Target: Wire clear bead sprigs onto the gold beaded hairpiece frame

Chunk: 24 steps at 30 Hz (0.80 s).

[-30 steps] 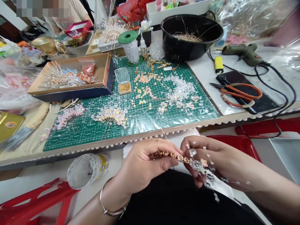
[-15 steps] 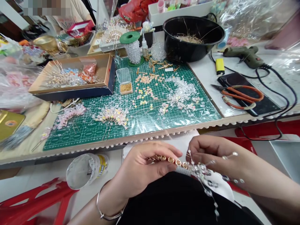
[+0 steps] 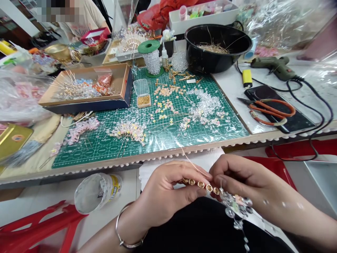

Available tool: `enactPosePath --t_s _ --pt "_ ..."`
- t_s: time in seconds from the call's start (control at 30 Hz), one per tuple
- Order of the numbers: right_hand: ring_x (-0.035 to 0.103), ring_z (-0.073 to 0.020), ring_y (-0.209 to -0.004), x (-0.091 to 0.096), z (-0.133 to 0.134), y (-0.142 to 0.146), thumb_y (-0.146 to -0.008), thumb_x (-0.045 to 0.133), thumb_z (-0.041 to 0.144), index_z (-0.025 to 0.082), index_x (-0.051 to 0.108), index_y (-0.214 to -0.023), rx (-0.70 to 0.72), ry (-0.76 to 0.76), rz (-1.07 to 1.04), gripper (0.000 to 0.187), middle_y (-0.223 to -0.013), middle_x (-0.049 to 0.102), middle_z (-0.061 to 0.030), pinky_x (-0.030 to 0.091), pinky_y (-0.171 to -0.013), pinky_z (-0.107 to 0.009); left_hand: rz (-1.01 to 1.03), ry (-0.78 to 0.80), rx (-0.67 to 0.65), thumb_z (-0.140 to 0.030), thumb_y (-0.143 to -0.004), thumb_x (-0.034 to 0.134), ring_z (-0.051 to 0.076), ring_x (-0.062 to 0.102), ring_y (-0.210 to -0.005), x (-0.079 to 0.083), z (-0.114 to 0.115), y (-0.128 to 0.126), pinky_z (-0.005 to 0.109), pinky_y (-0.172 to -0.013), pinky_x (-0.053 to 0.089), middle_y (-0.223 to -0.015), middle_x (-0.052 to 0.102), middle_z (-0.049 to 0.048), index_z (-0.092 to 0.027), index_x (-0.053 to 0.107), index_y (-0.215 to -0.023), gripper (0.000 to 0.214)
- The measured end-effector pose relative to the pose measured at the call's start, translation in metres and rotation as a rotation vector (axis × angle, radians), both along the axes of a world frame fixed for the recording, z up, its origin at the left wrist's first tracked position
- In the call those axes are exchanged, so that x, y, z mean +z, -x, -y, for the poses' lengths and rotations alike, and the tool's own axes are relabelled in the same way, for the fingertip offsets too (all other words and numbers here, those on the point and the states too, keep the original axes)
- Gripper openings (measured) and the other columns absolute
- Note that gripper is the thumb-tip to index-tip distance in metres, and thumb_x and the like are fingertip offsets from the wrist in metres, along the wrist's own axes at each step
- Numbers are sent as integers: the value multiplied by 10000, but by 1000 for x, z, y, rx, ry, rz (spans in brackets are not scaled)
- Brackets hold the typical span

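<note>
My left hand (image 3: 168,191) pinches a gold strip of small round links (image 3: 201,185) between thumb and fingers, held level over my lap. My right hand (image 3: 238,177) grips the strip's right end, where a cluster of clear crystal beads on wire (image 3: 235,207) hangs down. A thin gold wire (image 3: 192,161) rises from between the two hands toward the table edge. A silver bangle sits on my left wrist.
A green cutting mat (image 3: 163,130) carries scattered clear and pink beads. Around it stand a brown tray of beaded pins (image 3: 84,88), a black bowl (image 3: 217,42), orange-handled pliers (image 3: 268,107) on a phone, a glue gun (image 3: 273,65) and a plastic jar (image 3: 97,191). Another person sits at the far left.
Both hands shifted slightly right and down with the strip. The bead strands that stuck out to the right now hang bunched below my right hand.
</note>
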State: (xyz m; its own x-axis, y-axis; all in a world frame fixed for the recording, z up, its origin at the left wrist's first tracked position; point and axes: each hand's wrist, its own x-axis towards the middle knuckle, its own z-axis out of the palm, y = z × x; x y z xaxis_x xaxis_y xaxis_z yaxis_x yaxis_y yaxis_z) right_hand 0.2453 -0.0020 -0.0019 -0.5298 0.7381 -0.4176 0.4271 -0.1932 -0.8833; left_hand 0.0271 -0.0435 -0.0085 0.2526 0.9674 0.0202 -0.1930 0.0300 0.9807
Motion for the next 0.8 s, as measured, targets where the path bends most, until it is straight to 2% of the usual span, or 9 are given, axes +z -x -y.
enactPosePath --t_s 0.07,0.2,0.4,0.5,0.57,0.7,0.8 --pt "451 -131 -623 0 0 -1 -960 599 485 246 625 -811 -1 4 -3 283 -705 570 24 366 -547 -241 -18 -40 10 -130 -850 805 153 759 -936 0 0 0 236 -845 607 -988 812 54 -225 822 -934 128" --pt "461 -129 -645 -3 0 0 -944 623 358 247 623 -806 -33 -24 -45 177 -723 560 26 375 -582 -238 -24 -136 37 -104 -854 794 136 758 -907 -1 -1 2 217 -813 601 -990 813 36 -227 808 -928 145" --pt "455 -130 -647 -13 -3 -2 -953 636 459 245 599 -841 4 171 -164 244 -734 537 30 386 -596 -248 -16 -175 21 -98 -851 796 149 762 -914 -5 -1 2 234 -817 598 -986 815 46 -212 796 -929 137" --pt "451 -114 -612 -17 -6 -2 -902 706 510 234 607 -875 21 319 -205 295 -733 555 31 372 -556 -238 45 -116 28 -106 -863 786 158 760 -910 -8 -2 1 254 -821 600 -971 813 51 -214 798 -945 136" --pt "437 -101 -589 -16 -8 -2 -863 744 547 217 624 -838 11 348 -210 353 -697 549 33 351 -533 -226 67 -70 19 -131 -861 794 168 758 -900 -8 -2 0 272 -821 602 -970 812 57 -211 800 -928 105" --pt "438 -91 -550 -8 -12 -7 -810 797 542 216 661 -766 -54 287 -151 356 -647 559 32 332 -504 -230 98 109 21 -182 -845 818 174 746 -909 -6 2 1 279 -808 600 -977 800 57 -208 801 -862 36" --pt "470 -115 -532 1 -20 -18 -813 785 560 225 684 -767 -153 192 -45 352 -620 574 9 340 -474 -256 137 304 -6 -226 -824 846 140 718 -796 -5 5 3 247 -735 575 -909 783 52 -193 794 -866 74"
